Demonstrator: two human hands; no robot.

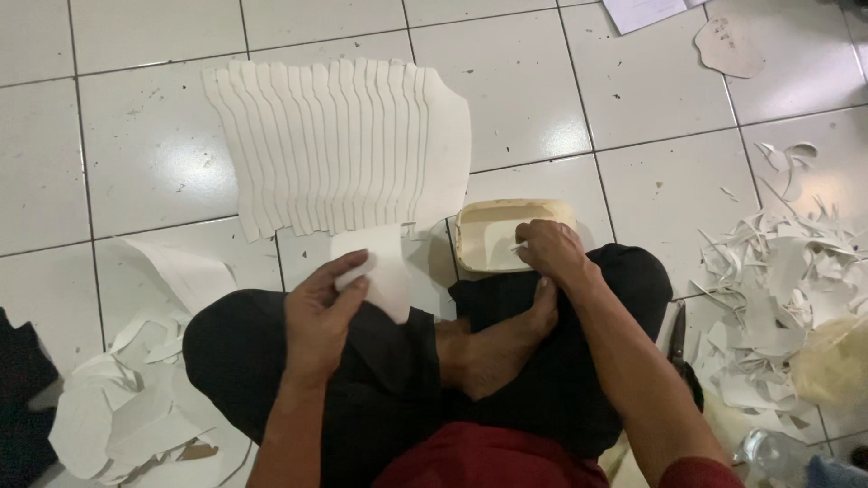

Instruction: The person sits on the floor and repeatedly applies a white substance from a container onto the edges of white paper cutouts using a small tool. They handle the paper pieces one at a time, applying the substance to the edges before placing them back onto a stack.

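Far left on the tiled floor (136,154), beside my knee, lies a heap of white offcuts (127,416). Ahead of me a row of white cut pieces (339,145) is fanned out flat, each overlapping the next.

My left hand (321,312) holds a single white piece (384,271) just below that row, above my left knee. The thumb lies on the top face of the piece near its left edge, and the other fingers (348,294) curl up against it from the side and underneath, so the piece is pinched between thumb and fingers. Most of the piece projects to the right of the grip, clear of the hand.

My bare foot (497,348) rests between my crossed legs.

My right hand (551,253) reaches over the near right rim of a cream tub (475,226) on the floor. Its fingers are bunched together and pinch a small pale implement whose tip points into the tub; I cannot tell what kind it is.

A pair of scissors (678,334) lies by my right knee. Further right lies a larger pile of white scraps (778,298).
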